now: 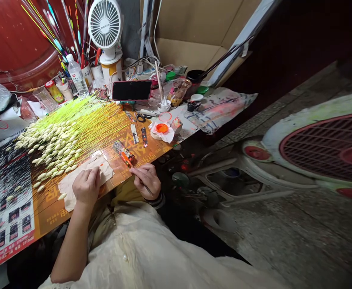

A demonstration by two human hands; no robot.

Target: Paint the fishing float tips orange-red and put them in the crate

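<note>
Orange-tipped rod: a thin rod [127,159] lies slanted over the desk [52,214], its orange end pointing forward, just past the right fingers.
Right hand: the right hand [146,181] pinches the rod between thumb and fingers, and this close, low hold gives steady control.
Left hand: the left hand [87,186] curls down on a beige cloth [106,170]; I cannot tell if it grasps something small inside.
Nearby: fishing floats [52,148] with pale bodies and yellow-green stems lie in many rows beside the cloth.
Farther: a dish of orange paint [161,128] sits on white tissue, near a phone [131,90].
</note>
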